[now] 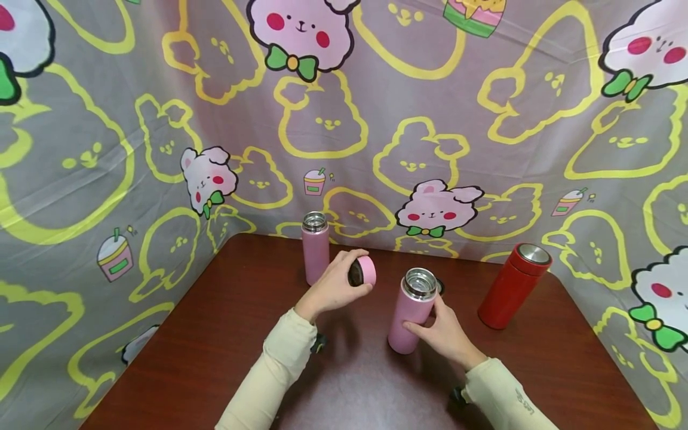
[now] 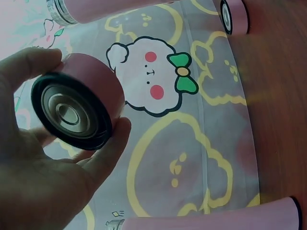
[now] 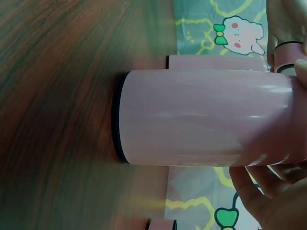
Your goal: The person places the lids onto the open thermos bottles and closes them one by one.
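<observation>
My left hand (image 1: 334, 283) pinches a pink bottle lid (image 2: 103, 86) between thumb and fingers, its dark-rimmed underside turned sideways. To its right, my right hand (image 1: 448, 334) grips a pink thermos bottle (image 1: 409, 316) around the upper body. That bottle's mouth has no lid on it and shows a bare steel rim, and the body leans slightly. Farther back, a second pink thermos bottle (image 1: 316, 254) stands upright, also lidless, partly behind my left hand. Another pink lid (image 2: 237, 17) lies on the table, mostly hidden behind the held bottle in the head view.
A red thermos (image 1: 513, 289) with a silver-topped cap stands at the right of the brown wooden table (image 1: 215, 334). Cloth printed with cartoon rabbits (image 1: 438, 209) hangs along the table's back and sides.
</observation>
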`<state>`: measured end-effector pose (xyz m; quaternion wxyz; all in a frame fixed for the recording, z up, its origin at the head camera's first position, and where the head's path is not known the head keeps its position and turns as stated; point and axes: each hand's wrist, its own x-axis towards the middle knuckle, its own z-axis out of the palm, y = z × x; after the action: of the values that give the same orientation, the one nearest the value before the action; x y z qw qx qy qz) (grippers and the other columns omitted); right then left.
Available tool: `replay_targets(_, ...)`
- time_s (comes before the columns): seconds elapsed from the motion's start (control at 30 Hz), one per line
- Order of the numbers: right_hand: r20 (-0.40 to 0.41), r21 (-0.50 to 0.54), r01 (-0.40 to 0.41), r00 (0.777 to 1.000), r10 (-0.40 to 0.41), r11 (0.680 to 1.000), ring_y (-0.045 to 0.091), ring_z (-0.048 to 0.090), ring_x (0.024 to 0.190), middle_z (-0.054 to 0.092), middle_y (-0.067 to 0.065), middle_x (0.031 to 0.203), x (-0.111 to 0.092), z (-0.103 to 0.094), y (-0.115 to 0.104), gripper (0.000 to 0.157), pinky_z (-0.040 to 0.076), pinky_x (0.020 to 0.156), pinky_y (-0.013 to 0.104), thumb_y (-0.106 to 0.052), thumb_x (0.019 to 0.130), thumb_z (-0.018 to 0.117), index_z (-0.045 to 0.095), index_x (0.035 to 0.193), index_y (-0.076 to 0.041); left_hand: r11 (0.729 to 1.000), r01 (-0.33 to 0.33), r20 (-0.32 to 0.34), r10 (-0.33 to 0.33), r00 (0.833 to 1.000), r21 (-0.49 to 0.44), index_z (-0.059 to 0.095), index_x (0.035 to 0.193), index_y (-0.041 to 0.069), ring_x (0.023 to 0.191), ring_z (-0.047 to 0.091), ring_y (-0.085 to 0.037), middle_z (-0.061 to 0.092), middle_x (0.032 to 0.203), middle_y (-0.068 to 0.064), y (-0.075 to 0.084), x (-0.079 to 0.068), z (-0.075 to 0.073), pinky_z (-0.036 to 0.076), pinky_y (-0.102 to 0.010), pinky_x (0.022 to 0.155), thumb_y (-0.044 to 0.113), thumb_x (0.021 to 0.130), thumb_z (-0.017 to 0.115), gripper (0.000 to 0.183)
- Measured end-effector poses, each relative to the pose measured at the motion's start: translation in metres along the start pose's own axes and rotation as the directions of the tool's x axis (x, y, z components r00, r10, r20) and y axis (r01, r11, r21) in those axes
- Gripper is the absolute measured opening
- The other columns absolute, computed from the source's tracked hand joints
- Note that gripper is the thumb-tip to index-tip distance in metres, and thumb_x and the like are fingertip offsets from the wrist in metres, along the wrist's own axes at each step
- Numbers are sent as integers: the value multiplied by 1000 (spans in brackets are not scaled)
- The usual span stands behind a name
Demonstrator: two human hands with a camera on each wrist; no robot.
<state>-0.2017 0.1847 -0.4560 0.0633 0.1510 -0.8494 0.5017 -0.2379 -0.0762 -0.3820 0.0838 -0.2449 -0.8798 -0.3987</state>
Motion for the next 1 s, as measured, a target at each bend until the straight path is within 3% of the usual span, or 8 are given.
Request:
replay_targets(0.17, 26, -3, 1, 1000, -1, 1000, 27, 58, 108, 57, 10, 124, 0, -1, 3, 80, 51, 84, 42, -29, 72, 83, 37, 136, -14, 1000, 4, -2, -4, 1000, 4, 49, 129, 15, 95, 53, -21, 49, 115, -9, 1, 2, 2, 47, -33, 78, 26, 73, 76, 63)
replay_targets(0.33, 57, 3, 36, 998, -36, 999, 28, 56, 111, 56, 10, 124, -1, -5, 3, 78, 48, 88, 46, -28, 74, 82, 36, 136, -13, 1000, 2, -55, -4, 998, -26, 47, 123, 13, 91, 53, -17, 51, 109, -6, 0, 4, 5, 48, -30, 73, 28, 72, 77, 61)
replay_targets(0.6, 92, 0, 58, 994, -58, 998, 27, 57, 108, 57, 9, 122, -3, -10, 3, 73, 45, 88, 54, -26, 76, 81, 39, 134, -14, 993, -44, -133, 30, 991, -106, 51, 125, 13, 101, 53, -15, 57, 116, -3, -1, 6, 3, 45, -41, 88, 32, 75, 78, 60)
replay_targets(0.77, 107, -17, 67, 992, -65, 998, 29, 57, 109, 56, 11, 124, -2, -9, 8, 70, 45, 88, 54, -27, 76, 80, 41, 132, -11, 993, -55, -145, 39, 989, -104, 53, 127, 17, 99, 52, -13, 57, 114, 0, 2, 6, 3, 46, -35, 84, 33, 78, 75, 56)
replay_targets(1.0, 102, -20, 66, 993, -64, 998, 30, 57, 108, 56, 12, 124, -2, -10, 11, 69, 47, 88, 50, -27, 76, 80, 42, 131, -10, 979, -63, -214, 20, 977, -192, 51, 116, 13, 92, 54, -14, 57, 106, -1, 6, 9, 6, 48, -29, 73, 30, 76, 78, 52)
